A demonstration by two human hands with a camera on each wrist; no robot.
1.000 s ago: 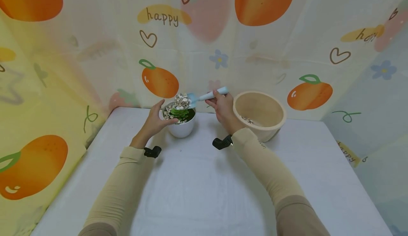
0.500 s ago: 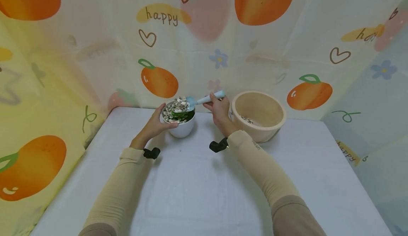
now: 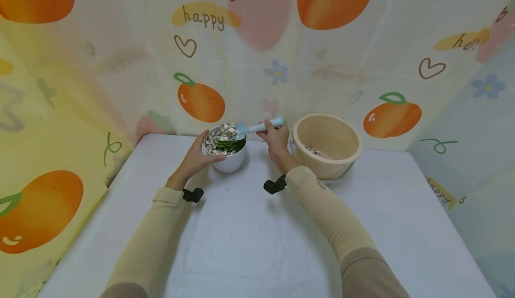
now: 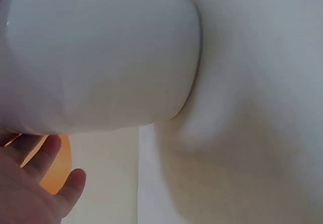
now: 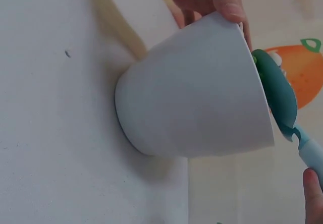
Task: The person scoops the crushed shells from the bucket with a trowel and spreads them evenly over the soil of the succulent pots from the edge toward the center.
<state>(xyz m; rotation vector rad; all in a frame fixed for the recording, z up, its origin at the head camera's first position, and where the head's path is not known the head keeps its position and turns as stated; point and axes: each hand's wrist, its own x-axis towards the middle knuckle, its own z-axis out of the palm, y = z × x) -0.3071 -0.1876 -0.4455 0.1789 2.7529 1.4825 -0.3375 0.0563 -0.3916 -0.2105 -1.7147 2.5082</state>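
A small white flowerpot (image 3: 229,163) stands on the table, with pale stone chips and a green plant (image 3: 228,146) inside. At its left, my left hand (image 3: 195,159) holds the rim between thumb and fingers; the left wrist view shows the pot's white side (image 4: 111,57) close up. My right hand (image 3: 278,144) grips the handle of a light blue trowel (image 3: 263,125). Its blade (image 5: 280,90), heaped with stone chips (image 3: 226,131), is tilted over the pot's mouth, just above the plant. The right wrist view shows only a fingertip of that hand.
To the right of my right hand sits a large beige pot (image 3: 327,167) with a few stone chips (image 3: 312,151) at its bottom. A patterned cloth (image 3: 249,78) hangs along the table's back edge. White cloth (image 3: 241,235) covers the table.
My right hand has moved slightly left and down, bringing the loaded trowel lower over the pot. My left hand has closed in on the pot's rim. Over the last half second little differs.
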